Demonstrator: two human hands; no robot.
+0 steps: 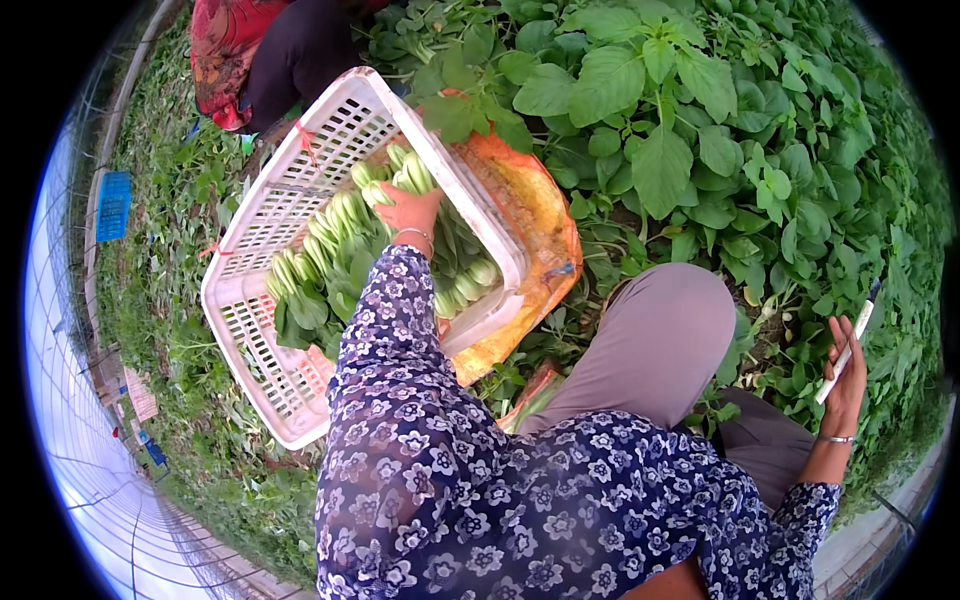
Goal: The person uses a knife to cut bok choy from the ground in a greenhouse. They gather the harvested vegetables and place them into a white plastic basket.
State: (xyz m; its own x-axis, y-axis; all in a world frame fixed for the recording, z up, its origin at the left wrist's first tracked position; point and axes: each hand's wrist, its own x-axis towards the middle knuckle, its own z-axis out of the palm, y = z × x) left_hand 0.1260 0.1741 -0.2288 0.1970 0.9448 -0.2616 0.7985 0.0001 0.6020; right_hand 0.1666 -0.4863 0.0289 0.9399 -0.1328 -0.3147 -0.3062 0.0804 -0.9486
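Observation:
Inside a white slatted plastic crate [480, 202], my left hand [410, 212] grips the pale stem ends of leafy greens that look like bok choy. More bunches of bok choy [337, 225] lie in rows in the crate, stems and dark leaves packed together. Out at the right, my right hand [847, 367] holds a thin tool with a white handle [851, 352] and a dark tip, possibly a small knife, pointing up. The crate stands beside an orange and yellow sack [544, 217] on the ground.
Another person [300, 60] in a red patterned top and dark trousers is just beyond the crate. Dense leafy plants [720, 172] grow ahead and to the right, close to my bent knee [667, 330]. A blue crate [113, 206] stands far left. A wire-and-film wall curves along the left.

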